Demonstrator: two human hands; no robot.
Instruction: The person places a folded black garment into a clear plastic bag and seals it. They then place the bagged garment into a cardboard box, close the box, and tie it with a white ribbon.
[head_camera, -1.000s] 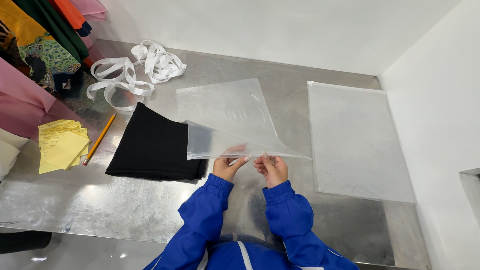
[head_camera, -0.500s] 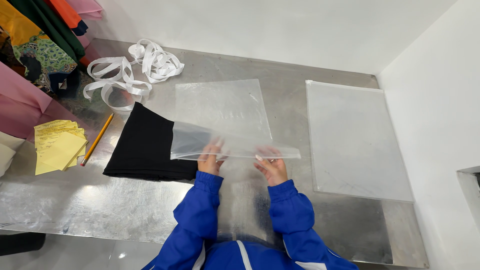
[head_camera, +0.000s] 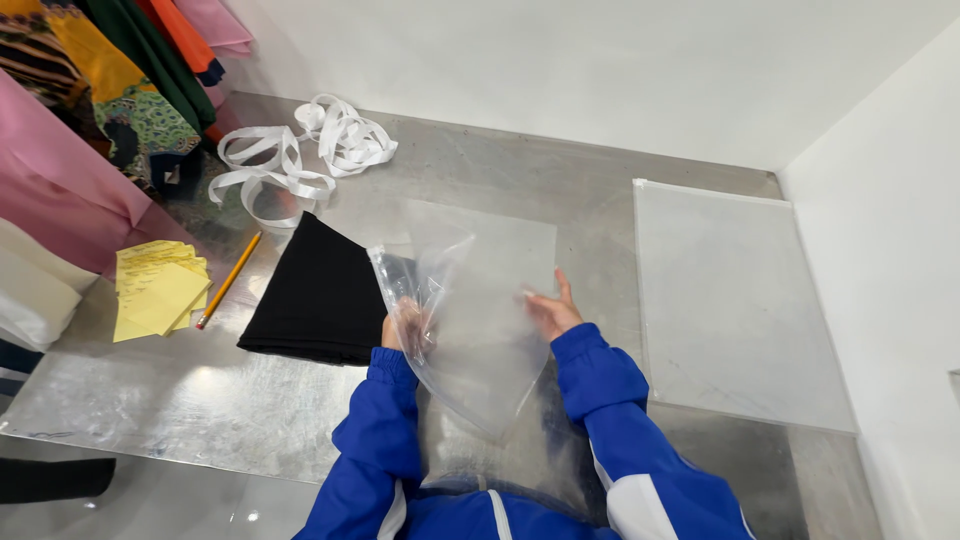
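Observation:
I hold a clear plastic bag above the metal table, between both hands. My left hand grips the bag's left side, seen through the crumpled plastic. On the bag's right edge, my right hand grips it with a finger pointing up. The bag hangs tilted, its lower corner toward my body. Just left of it on the table lies a folded black cloth.
A stack of flat clear bags lies at the right near the white wall. Coiled white ribbon sits at the back left. A pencil and yellow paper notes lie left of the cloth. Coloured fabrics hang at far left.
The bag was flat and level between my hands. Now it is lifted and tilted, its left side bunched in my left hand, with my hands further apart.

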